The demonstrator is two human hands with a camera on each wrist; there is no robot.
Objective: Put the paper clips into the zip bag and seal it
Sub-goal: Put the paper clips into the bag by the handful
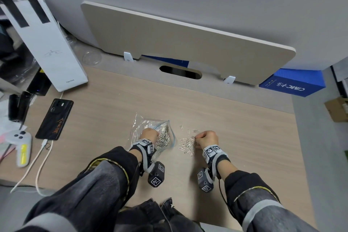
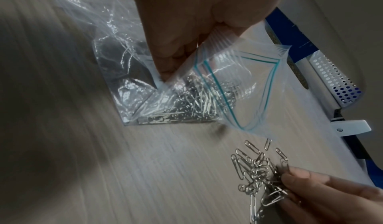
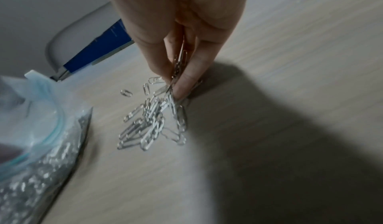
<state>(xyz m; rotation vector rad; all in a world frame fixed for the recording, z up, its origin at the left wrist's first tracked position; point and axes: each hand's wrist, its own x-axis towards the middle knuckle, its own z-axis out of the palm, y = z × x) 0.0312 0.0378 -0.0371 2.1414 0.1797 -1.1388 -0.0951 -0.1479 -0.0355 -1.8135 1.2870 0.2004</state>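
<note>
Many paper clips (image 1: 163,139) already inside zip bag (image 1: 148,133), mouth pinched open by left hand (image 1: 149,134). Loose clips (image 1: 186,145) beside it on desk (image 1: 244,128), several pinched in right hand (image 1: 207,140).

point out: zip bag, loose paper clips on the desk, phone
zip bag (image 2: 259,73): left wrist view, clear wall near its open mouth.
loose paper clips (image 1: 185,145): head view, middle of the pile.
phone (image 1: 54,118): head view, centre of its dark back.

Dark sleeves (image 1: 105,177), grey tag-marked wrist straps (image 1: 212,151)
</note>
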